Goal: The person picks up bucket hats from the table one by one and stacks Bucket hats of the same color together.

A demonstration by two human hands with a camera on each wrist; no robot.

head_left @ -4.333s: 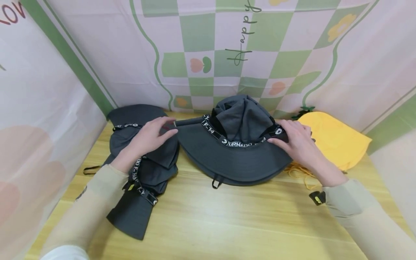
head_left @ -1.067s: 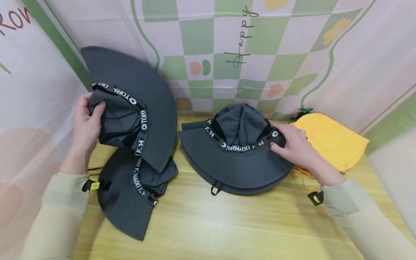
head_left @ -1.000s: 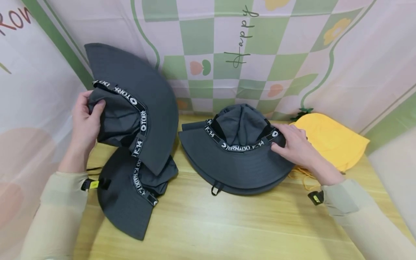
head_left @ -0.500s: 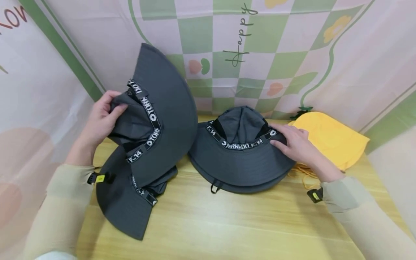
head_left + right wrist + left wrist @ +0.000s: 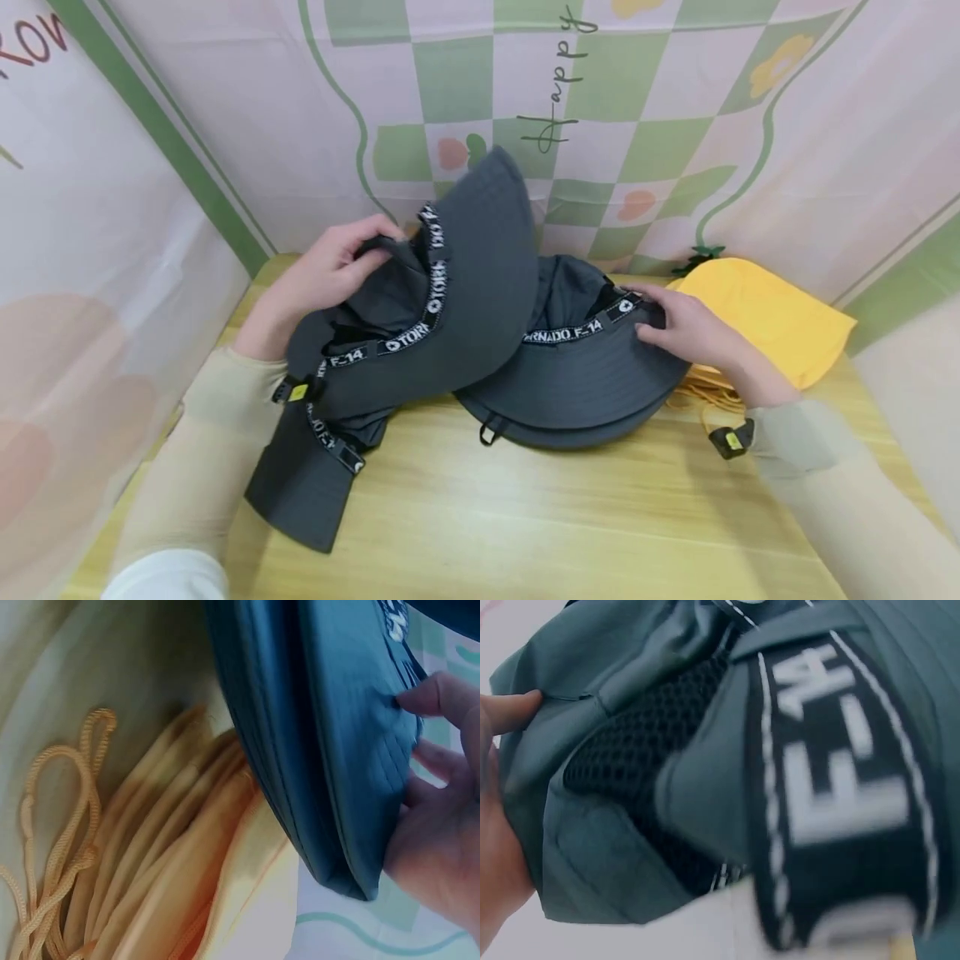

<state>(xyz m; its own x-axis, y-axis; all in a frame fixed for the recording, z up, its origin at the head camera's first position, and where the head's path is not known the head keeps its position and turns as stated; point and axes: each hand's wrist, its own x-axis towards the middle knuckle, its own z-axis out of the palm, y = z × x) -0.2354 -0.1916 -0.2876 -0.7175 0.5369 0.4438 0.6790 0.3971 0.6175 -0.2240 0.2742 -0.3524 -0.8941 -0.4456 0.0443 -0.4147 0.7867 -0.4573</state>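
My left hand (image 5: pixel 337 262) grips the crown of a dark grey sun hat (image 5: pixel 480 292), which is tilted with its wide brim toward the right. In the left wrist view, black mesh (image 5: pixel 645 735) and a lettered band (image 5: pixel 840 787) show close up, the thumb pressed on the crown cloth. Its brim overlaps the left part of a small stack of matching sun hats (image 5: pixel 585 375). At that stack's right side, my right hand (image 5: pixel 693 329) holds the top hat near its band. Two brims (image 5: pixel 352 765) lie layered in the right wrist view. Another grey sun hat (image 5: pixel 300 500) lies below the lifted one, partly hidden.
Yellow hats (image 5: pixel 772 321) with loose yellow cords (image 5: pixel 705 400) lie at the right, close to my right hand. A patterned cloth (image 5: pixel 637 150) hangs behind and along the sides. Bare wooden tabletop (image 5: pixel 510 517) shows in front of the hats.
My left hand reached to the left pile, took hold of a grey sun hat, lifted it and swung it right toward the stack. My right hand has stayed at the stack's right side.
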